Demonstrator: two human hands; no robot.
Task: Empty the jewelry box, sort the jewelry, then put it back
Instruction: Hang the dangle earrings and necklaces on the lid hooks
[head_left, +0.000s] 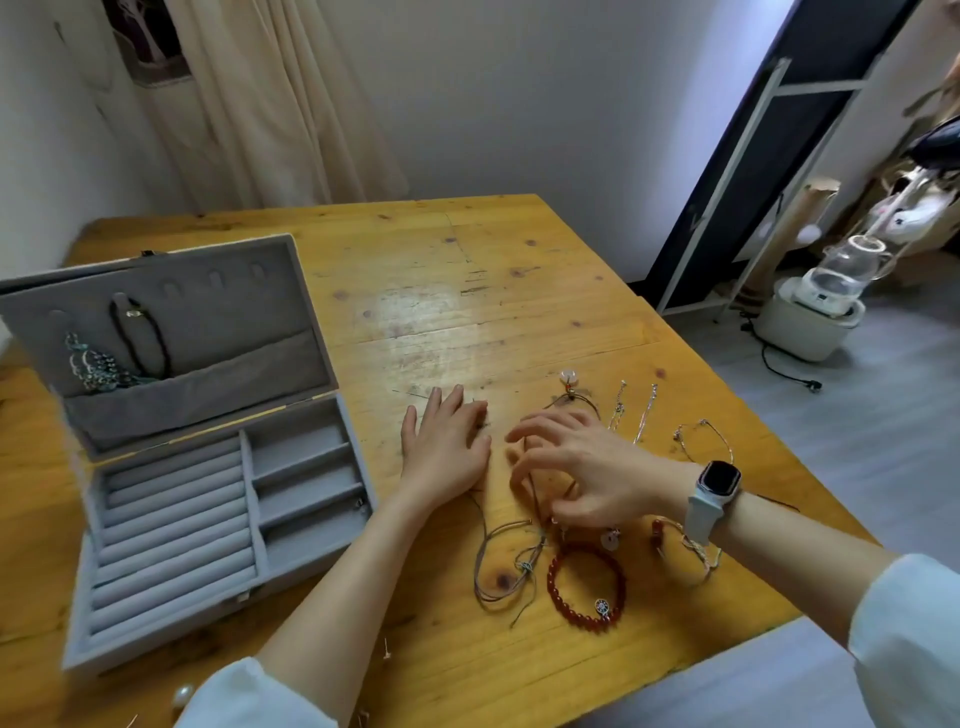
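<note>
A wooden table (467, 291) fills the view, with the grey jewelry box (208, 499) lying open at about 9 o'clock. Its lid (171, 332) stands tilted back; a dark beaded strand (148, 338) and a teal beaded piece (93, 366) hang from the lid's hooks, their lower ends tucked into the lid pocket. The tray below shows ring rolls on the left and divided compartments on the right, which look bare from here.

The left hand (447, 447) lies flat on the table at the centre, fingers straight and pointing to 12 o'clock, holding nothing; a thin cord runs out from under its wrist. Just beside it at 3 o'clock, the right hand (582, 467) hovers with its fingers spread and curled, and thumb and finger pinch a brown cord (532, 488) that trails down toward 6 o'clock. A watch (717, 483) sits on that wrist.

Below the hands at 5 o'clock lie a red bead bracelet (587, 587) and, touching its left side, a grey cord necklace (498, 566). A braided bracelet (696, 556) lies partly under the right wrist. At 2 o'clock from the hands two silver chains (644, 413) lie side by side, with a thin bangle-like loop (706, 441) further right and a pale pendant (567, 379) above the right hand. A pearl (183, 693) sits at the near edge, at 7 o'clock
</note>
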